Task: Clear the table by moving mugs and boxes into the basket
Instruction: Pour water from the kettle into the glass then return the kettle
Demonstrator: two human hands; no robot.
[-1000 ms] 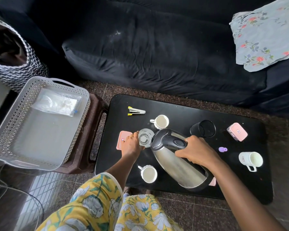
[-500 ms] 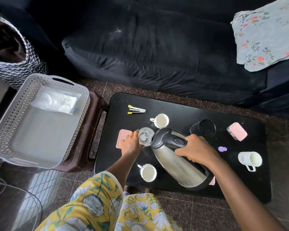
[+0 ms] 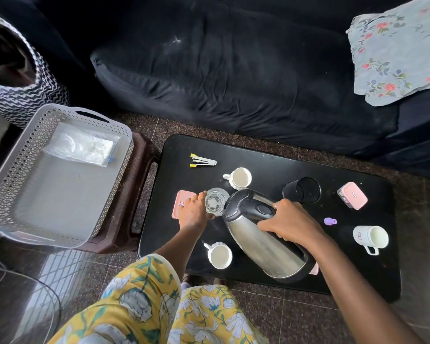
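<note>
On the black table (image 3: pixel 271 157) my left hand (image 3: pixel 193 211) grips a clear glass (image 3: pixel 215 201). My right hand (image 3: pixel 287 223) holds the black handle of a steel kettle (image 3: pixel 261 242), tilted with its spout at the glass. Three white mugs stand on the table: one at the back (image 3: pixel 238 178), one near the front edge (image 3: pixel 219 254), one at the right (image 3: pixel 369 238). A pink box (image 3: pixel 353 195) sits at the right, and another pink box (image 3: pixel 183 199) lies partly under my left hand. The grey basket (image 3: pixel 104 192) stands to the left on a brown stool.
A black cup (image 3: pixel 302 190), a yellow stapler (image 3: pixel 202 161) and a small purple object (image 3: pixel 330 221) lie on the table. A clear plastic bag (image 3: pixel 82 145) is in the basket. A dark sofa (image 3: pixel 233 70) with a floral cloth (image 3: pixel 397 48) lies behind; a zigzag-patterned bag (image 3: pixel 23 90) is at far left.
The kettle and both hands stay nearly in place; the view has shifted slightly. Nothing has been let go.
</note>
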